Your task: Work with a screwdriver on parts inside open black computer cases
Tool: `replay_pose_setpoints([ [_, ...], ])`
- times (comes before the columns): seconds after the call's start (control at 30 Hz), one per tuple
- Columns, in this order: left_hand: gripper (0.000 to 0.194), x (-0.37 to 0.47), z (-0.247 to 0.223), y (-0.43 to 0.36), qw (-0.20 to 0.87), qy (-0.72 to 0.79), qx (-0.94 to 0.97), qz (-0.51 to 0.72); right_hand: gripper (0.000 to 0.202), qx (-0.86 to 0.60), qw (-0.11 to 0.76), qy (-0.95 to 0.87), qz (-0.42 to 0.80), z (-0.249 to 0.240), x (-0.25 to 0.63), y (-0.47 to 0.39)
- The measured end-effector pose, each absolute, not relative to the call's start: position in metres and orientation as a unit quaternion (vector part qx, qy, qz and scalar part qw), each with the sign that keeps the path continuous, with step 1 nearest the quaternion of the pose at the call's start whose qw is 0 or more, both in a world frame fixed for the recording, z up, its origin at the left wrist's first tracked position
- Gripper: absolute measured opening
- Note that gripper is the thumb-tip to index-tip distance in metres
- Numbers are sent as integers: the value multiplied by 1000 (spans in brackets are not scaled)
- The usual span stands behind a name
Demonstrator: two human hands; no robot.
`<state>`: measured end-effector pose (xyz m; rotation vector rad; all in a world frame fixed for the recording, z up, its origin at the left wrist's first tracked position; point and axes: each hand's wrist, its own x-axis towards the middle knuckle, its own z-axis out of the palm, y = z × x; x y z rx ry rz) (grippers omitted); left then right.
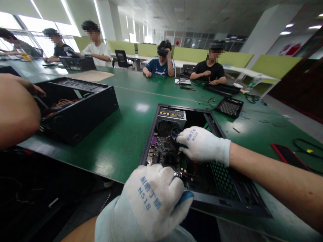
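To the left of the open computer case (214, 200), a co-worker's bare arm (17, 107) is reaching in from the edge of view, and a second black case (84, 116) is lying on the green table (133, 134), well apart from the first. Beyond that, a person in a white shirt (99, 50) is sitting on the far left of the open case. The open case itself is lying on the table directly in front of the wearer, its inside facing up. At its near edge, the left hand (151, 201), in a white glove, is curling its fingers inward with the thumb pointing right; whether it is gripping anything cannot be told. In the case's far left corner a power box (171, 122) is sitting, and a circuit board (161, 151) is lying just on the near side of that. Farther off behind the case, a person in a blue shirt (157, 69) is raising one hand to the head. Over the middle of the case, the right hand (202, 144), also gloved, is closing its thumb and fingers on a dark round part (174, 134) above the board. Beyond the case's far right, a person in a black shirt (213, 70) is working with both hands, and a black tray (229, 107) is lying nearer. Right of the case, a red-edged flat thing (290, 156) is resting beside a black cable (309, 154).
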<state>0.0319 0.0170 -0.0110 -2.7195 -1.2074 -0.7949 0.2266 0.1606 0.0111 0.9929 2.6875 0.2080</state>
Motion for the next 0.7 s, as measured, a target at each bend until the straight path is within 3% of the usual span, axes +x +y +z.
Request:
replay_pose_setpoints([
  [0.2, 25, 32, -12, 16, 23, -403, -882, -244, 25, 383, 113, 917, 27, 26, 244, 154],
  [0.7, 26, 33, -11, 16, 39, -402, -880, -250, 30, 444, 238, 851, 147, 12, 248, 206],
])
